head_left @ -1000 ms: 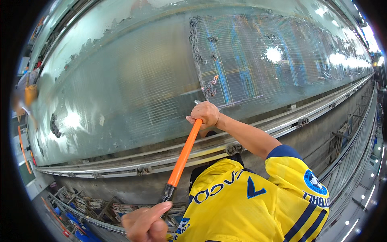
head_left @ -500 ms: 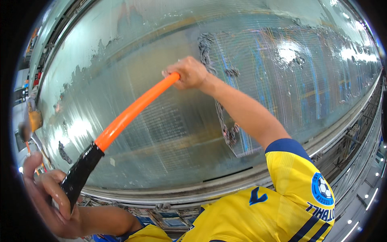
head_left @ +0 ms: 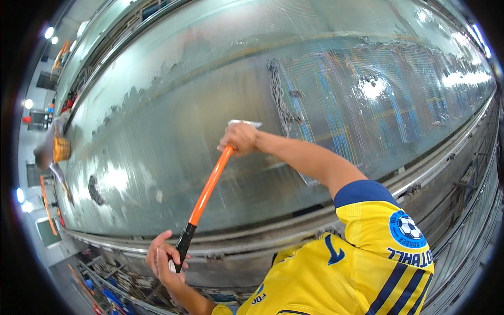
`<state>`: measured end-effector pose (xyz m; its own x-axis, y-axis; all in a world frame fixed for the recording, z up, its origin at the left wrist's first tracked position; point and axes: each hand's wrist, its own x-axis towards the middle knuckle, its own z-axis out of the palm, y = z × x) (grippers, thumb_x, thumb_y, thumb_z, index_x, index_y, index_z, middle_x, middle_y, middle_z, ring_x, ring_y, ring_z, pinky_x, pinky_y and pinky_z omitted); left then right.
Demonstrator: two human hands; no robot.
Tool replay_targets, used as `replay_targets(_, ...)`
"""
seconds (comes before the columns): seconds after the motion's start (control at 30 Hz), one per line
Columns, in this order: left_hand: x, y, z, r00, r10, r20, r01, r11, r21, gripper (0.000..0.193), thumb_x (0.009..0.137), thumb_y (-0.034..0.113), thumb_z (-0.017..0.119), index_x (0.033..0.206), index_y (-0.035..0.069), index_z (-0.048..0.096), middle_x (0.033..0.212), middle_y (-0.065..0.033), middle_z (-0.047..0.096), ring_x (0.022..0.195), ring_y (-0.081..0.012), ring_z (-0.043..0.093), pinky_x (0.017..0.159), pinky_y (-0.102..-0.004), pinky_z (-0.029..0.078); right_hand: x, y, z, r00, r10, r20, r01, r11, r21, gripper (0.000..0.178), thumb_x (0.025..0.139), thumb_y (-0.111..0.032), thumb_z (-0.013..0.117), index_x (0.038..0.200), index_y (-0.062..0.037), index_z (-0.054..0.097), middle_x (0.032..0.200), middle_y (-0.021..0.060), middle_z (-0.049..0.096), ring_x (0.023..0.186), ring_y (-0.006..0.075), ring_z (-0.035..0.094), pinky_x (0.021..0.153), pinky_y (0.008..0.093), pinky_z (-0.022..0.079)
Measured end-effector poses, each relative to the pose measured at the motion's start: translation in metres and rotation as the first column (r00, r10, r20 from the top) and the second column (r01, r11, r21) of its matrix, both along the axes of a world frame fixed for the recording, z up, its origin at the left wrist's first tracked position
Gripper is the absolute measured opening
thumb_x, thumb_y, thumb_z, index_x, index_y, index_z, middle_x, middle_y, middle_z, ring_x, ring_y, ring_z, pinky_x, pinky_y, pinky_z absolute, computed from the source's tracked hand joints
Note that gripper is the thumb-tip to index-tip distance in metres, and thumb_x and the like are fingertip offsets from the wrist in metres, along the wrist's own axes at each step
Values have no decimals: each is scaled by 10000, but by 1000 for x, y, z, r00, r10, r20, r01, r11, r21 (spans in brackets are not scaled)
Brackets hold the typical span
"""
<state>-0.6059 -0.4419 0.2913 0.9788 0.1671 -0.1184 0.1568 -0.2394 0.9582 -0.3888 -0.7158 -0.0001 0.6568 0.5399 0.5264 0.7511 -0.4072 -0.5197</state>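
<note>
Nearest me, my left hand (head_left: 167,259) is around the black grip (head_left: 185,240), a few fingers splayed; can't tell if the rest are squeezing. The orange pole (head_left: 210,186) runs up and away from those fingers into my right hand (head_left: 240,139), clamped round it near the flat metal head (head_left: 244,123) just past my knuckles. I'd guess it's light and stiff, probably slick if wet. Best hold imo: right just behind the head, left on the black part. Beyond my right fingers there's a wet glassy surface (head_left: 205,94), with grey stringy gunk (head_left: 278,97) off to their right.
</note>
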Motion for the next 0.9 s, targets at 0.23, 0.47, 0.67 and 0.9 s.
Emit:
replay_targets(0.23,-182,-13,61,995,-103,-5,96,907,411,422,803,250,757,1093,-54,712,698,-27,536,687,-97,543,512,-227,400,-232,13,27,986,-52,-159,66,994,87,412,934,-311,654,595,-119,517,565,100,559,565,371,585,524,502,448)
replay_targets(0.47,-200,-77,90,890,-455,22,388,782,488,265,883,295,766,852,33,798,607,-7,616,545,-177,546,552,-320,395,-303,-54,42,969,-120,-214,146,983,109,411,897,-237,703,569,-105,494,545,113,518,544,373,566,503,484,435)
replay_targets(0.67,-116,-97,108,742,-670,6,595,663,454,397,1006,298,651,907,-80,721,642,-123,655,461,-182,540,474,-286,413,-247,-66,36,972,-187,-144,216,948,232,433,873,-192,730,568,-112,434,518,77,479,490,322,535,466,448,413)
replay_targets(0.9,32,-91,91,779,-559,282,328,748,577,472,1029,325,629,679,9,621,664,-157,696,572,-252,662,545,-343,538,-162,-68,29,904,-399,-151,425,872,244,426,889,-169,731,587,-117,434,502,61,466,449,292,510,440,422,382)
